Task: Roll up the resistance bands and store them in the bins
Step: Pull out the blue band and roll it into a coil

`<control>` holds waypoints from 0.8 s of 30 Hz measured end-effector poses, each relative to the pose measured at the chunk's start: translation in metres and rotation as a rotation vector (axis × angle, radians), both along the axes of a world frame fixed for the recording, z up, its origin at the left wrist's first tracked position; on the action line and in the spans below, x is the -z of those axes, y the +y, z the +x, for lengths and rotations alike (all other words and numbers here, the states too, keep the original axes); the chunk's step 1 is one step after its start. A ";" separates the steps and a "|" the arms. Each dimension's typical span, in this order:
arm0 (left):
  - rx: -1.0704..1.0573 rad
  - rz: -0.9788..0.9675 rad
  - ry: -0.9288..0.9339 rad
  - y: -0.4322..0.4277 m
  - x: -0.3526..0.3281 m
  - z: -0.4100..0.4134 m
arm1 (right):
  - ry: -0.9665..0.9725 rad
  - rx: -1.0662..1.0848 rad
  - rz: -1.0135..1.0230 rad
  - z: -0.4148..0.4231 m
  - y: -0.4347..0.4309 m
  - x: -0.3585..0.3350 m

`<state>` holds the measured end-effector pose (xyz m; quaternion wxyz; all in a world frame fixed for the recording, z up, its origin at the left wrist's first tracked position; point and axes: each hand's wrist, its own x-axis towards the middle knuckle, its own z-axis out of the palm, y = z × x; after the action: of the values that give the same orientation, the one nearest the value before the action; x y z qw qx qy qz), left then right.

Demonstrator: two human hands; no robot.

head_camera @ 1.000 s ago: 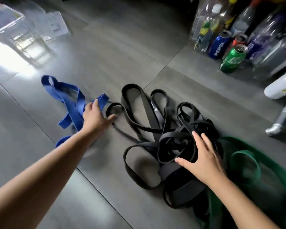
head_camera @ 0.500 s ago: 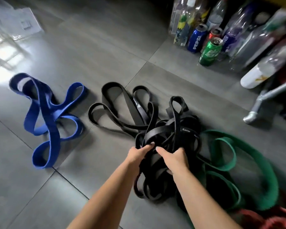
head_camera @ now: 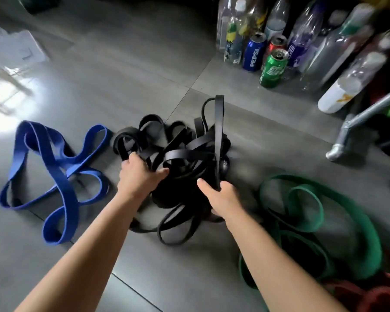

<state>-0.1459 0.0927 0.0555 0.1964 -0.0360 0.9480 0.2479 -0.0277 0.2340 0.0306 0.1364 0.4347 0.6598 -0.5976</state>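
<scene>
A tangled heap of black resistance bands [head_camera: 185,154] lies on the grey tiled floor in the middle of the head view. My left hand [head_camera: 140,172] grips a bunch of black loops at the heap's left side. My right hand [head_camera: 218,194] holds a black strap that rises upright from the heap. A blue band [head_camera: 52,174] lies in loose loops to the left, apart from both hands. A green band [head_camera: 324,224] sprawls to the right. Something red [head_camera: 374,293] shows at the bottom right corner.
Several plastic bottles and drink cans [head_camera: 273,68] stand along the back right. A white bottle [head_camera: 338,95] lies on its side beside a metal leg [head_camera: 347,136]. A clear plastic container [head_camera: 20,48] sits at the far left.
Both hands closed on the black heap and gathered it; its spread loops on the left have been pulled inward and one strap now stands up. The blue band lies where it was dropped.
</scene>
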 end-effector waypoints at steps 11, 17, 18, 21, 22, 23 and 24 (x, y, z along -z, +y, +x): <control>0.160 0.068 0.073 0.003 0.052 0.066 | -0.227 0.024 0.822 0.160 0.060 0.024; 0.252 0.111 0.226 0.016 0.039 0.075 | -0.573 -0.386 0.729 0.155 0.070 0.033; 0.244 0.102 0.204 0.015 0.040 0.077 | -0.596 -0.417 0.716 0.148 0.076 0.032; 0.184 0.053 0.107 0.002 0.044 0.079 | -0.635 -0.533 0.672 0.131 0.096 0.028; 0.178 0.032 0.093 -0.005 0.046 0.078 | -0.628 -0.537 0.689 0.128 0.101 0.027; 0.178 0.007 0.094 -0.014 0.047 0.076 | -0.607 -0.509 0.729 0.127 0.105 0.026; 0.184 -0.026 0.103 -0.023 0.048 0.072 | -0.568 -0.456 0.771 0.128 0.108 0.026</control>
<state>-0.0735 0.0692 0.0074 0.1687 0.0615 0.9593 0.2179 0.1003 0.3423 0.0050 0.2665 0.4437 0.8464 -0.1253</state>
